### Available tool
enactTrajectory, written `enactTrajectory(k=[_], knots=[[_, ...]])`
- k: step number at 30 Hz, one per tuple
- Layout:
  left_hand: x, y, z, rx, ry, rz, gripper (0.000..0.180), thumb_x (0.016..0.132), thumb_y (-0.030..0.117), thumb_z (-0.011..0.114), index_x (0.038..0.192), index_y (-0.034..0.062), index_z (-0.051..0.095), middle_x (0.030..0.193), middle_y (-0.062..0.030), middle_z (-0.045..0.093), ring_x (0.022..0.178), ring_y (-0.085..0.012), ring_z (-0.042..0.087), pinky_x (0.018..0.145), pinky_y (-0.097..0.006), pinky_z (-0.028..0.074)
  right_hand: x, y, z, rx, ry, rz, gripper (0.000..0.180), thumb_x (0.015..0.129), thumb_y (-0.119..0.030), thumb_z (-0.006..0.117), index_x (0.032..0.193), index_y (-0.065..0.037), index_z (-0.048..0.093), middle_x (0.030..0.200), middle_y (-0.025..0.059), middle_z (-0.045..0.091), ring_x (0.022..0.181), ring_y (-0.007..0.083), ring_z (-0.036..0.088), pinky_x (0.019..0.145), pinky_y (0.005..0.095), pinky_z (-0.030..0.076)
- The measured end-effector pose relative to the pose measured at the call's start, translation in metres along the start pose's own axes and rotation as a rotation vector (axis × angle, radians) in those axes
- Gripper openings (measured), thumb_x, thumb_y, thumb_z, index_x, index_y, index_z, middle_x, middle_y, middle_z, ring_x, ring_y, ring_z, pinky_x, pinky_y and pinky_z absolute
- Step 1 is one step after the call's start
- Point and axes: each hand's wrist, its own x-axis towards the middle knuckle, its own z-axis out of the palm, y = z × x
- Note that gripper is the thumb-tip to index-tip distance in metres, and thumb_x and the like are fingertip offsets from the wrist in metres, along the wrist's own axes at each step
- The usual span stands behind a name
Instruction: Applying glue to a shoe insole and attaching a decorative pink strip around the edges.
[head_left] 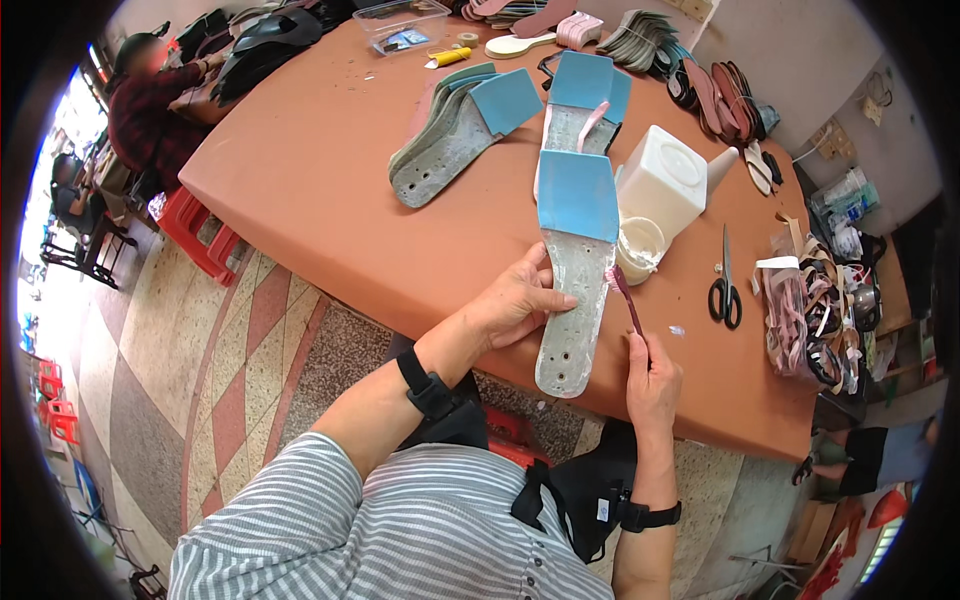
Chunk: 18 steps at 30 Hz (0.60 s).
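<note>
My left hand (515, 302) is closed on a grey shoe insole (575, 325) with a blue front part, its thumb on top and its fingers beneath. The heel end, with small holes, points toward me. In my right hand (655, 378) is a dark red toothbrush (627, 300), whose bristles touch the insole's right edge. White paste marks that edge. Just right of the blue part stands a small tub (641, 246) of whitish paste, in front of a white plastic jug (672, 175). More blue-fronted insoles (580, 125) lie beyond, and a stack of insoles (440, 150) sits to the left.
Black-handled scissors (725, 295) lie to the right, near a bag of straps (790, 310). A clear plastic box (402, 25), a yellow tube (449, 58) and more insole stacks line the far side of the brown table (330, 200). Another person (150, 110) sits at far left.
</note>
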Motion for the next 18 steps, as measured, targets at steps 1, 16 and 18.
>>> enactTrajectory(k=[1, 16, 18], knots=[[0.0000, -0.0001, 0.0004, 0.000, -0.004, -0.001, 0.078, 0.083, -0.013, 0.058, 0.147, 0.0112, 0.021, 0.127, -0.0136, 0.055, 0.116, -0.0256, 0.059, 0.098, -0.042, 0.051, 0.0002, -0.0003, 0.0003, -0.003, 0.001, 0.014, 0.026, 0.098, -0.026, 0.054, 0.099, -0.003, 0.065, 0.071, 0.0187, 0.062, 0.065, 0.0348, 0.063, 0.059, 0.0399, 0.046], [0.0000, 0.0004, -0.0004, 0.033, -0.023, -0.034, 0.080, 0.082, -0.012, 0.062, 0.148, 0.0113, 0.022, 0.125, -0.0134, 0.058, 0.114, -0.0242, 0.060, 0.097, -0.041, 0.052, 0.0039, -0.0015, 0.0017, -0.049, 0.012, 0.079, 0.029, 0.100, -0.030, 0.051, 0.098, -0.004, 0.064, 0.067, 0.0192, 0.060, 0.062, 0.0360, 0.062, 0.057, 0.0416, 0.045], [0.0000, 0.0006, 0.0000, 0.045, -0.004, -0.034, 0.080, 0.082, -0.012, 0.061, 0.148, 0.0110, 0.022, 0.125, -0.0134, 0.058, 0.114, -0.0243, 0.060, 0.097, -0.041, 0.052, 0.0036, -0.0022, 0.0018, -0.043, 0.019, 0.074, 0.029, 0.100, -0.030, 0.052, 0.098, -0.003, 0.064, 0.068, 0.0191, 0.060, 0.063, 0.0362, 0.062, 0.058, 0.0416, 0.045]])
